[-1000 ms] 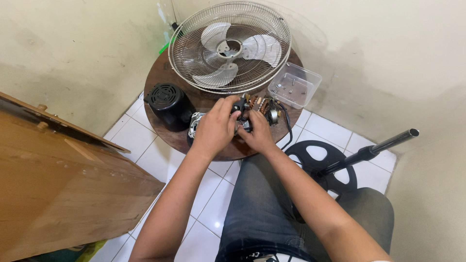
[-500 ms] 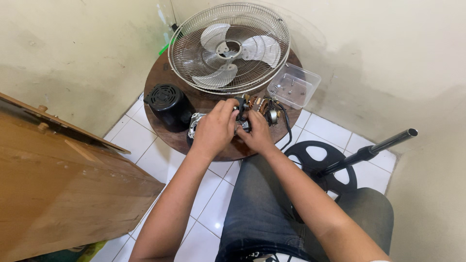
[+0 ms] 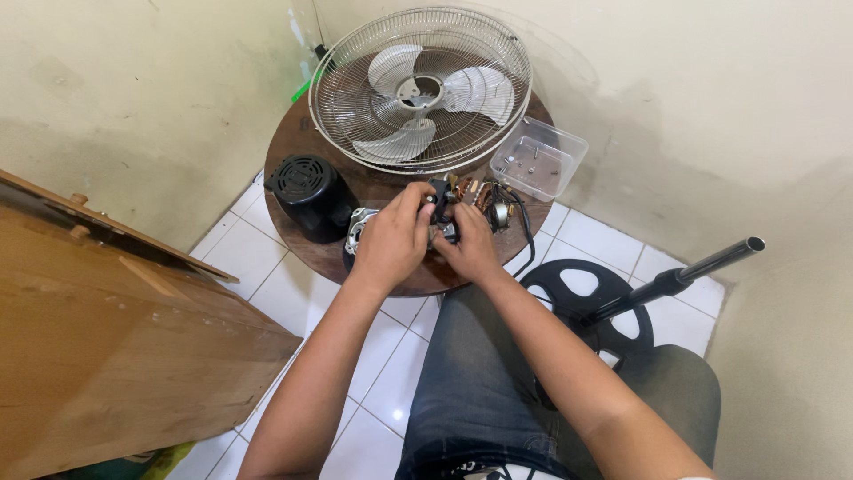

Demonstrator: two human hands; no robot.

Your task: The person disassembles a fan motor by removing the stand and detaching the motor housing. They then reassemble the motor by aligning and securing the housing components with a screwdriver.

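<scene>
Pinching fan motor (image 3: 466,206): left hand (image 3: 391,240), right hand (image 3: 468,251); clear rectangular plastic tub (image 3: 538,160) beyond, right.

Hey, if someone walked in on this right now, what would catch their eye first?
Probably the big wire fan guard with pale blades, lying at the back of the round wooden table. Next, the left hand and right hand gripping a small wired motor part at its front edge, beside a black motor cover.

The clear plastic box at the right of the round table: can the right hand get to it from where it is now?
Probably yes. The clear plastic box sits open-topped just beyond the right hand, with only the motor's black cable between them. The hand would first have to release the fan motor.
</scene>
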